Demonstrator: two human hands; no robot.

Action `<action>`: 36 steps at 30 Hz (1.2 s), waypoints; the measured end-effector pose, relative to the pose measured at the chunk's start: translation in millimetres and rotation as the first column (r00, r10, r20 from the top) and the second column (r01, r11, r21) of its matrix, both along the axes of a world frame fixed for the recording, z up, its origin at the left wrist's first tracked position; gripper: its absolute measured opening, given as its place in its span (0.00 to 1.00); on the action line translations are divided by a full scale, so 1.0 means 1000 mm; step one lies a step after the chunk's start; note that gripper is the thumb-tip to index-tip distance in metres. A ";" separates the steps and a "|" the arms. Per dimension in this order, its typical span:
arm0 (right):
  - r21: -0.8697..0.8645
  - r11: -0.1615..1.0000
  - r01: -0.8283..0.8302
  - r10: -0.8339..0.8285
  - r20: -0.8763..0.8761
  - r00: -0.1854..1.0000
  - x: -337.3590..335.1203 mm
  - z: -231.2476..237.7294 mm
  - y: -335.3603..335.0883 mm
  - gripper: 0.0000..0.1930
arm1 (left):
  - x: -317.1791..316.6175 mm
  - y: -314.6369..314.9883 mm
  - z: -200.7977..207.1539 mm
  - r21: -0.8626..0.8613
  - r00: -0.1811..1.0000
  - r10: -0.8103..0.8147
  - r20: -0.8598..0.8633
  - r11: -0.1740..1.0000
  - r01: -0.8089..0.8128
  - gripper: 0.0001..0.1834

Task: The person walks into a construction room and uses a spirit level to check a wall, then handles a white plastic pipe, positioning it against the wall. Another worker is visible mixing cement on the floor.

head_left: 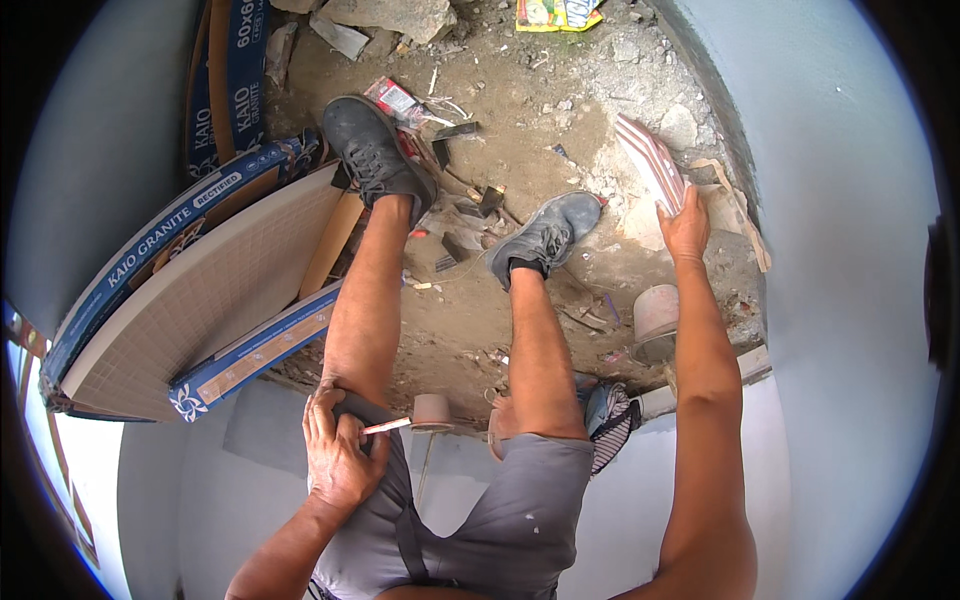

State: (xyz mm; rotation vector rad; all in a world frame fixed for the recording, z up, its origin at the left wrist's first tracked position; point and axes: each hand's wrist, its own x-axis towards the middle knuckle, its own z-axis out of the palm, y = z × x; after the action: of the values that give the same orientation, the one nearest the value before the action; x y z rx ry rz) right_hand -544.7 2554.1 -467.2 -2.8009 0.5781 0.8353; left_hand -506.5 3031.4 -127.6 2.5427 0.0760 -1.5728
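Observation:
My left hand [342, 458] rests on my left thigh near the knee, its fingers closed round a slim white-and-red stick [386, 427]. The stick looks like a pen or pencil and points to the right. Stretched out to the far right, my right hand [686, 226] grips the near end of a bundle of brown-and-white striped strips [652, 163]. The strips lie close together and slant up and left over pale rubble. Whether their far end touches the ground I cannot tell.
Tiles [215, 285] in blue cardboard boxes [190, 215] lean on the left wall. Two pale buckets [656, 312] [431, 410] are on the ground. Dirt, stones [385, 14], black scraps [455, 252] and a yellow packet [556, 14] lie around my shoes [550, 235]. A grey wall [830, 250] bounds the right.

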 end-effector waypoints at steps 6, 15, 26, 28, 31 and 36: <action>-0.018 0.996 0.086 -0.087 -0.064 0.994 -0.012 -0.006 0.016 0.30 | -0.006 0.018 0.005 -0.051 0.997 -0.012 0.077 0.999 0.016 0.15; 0.256 0.954 0.156 -0.109 -0.191 0.976 0.079 0.158 0.094 0.23 | 0.038 0.049 0.039 -0.214 0.970 0.215 0.113 0.959 -0.188 0.16; 0.666 0.745 -0.029 0.121 -0.093 0.988 0.256 0.517 0.321 0.29 | 0.246 0.408 0.187 -0.465 -0.303 0.360 0.883 0.763 -0.449 0.16; 0.665 0.746 -0.014 0.141 -0.138 0.980 0.292 0.561 0.359 0.29 | 0.224 0.500 0.164 -0.250 -0.277 0.074 0.958 0.693 -0.677 0.16; 0.697 0.716 -0.026 0.158 -0.125 0.980 0.343 0.618 0.418 0.29 | 0.168 0.599 0.106 -0.169 -0.189 0.000 0.982 0.449 -0.877 0.20; 0.623 0.709 -0.330 0.419 0.005 0.908 0.439 0.694 0.526 0.36 | 0.113 0.658 0.020 -0.155 -0.116 0.190 0.975 0.208 -0.966 0.27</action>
State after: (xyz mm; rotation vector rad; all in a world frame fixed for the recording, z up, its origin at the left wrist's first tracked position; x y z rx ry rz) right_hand -105.4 3079.6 226.4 -2.2690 -0.2553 1.0599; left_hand -393.6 3689.4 -107.6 2.3896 1.8588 0.6571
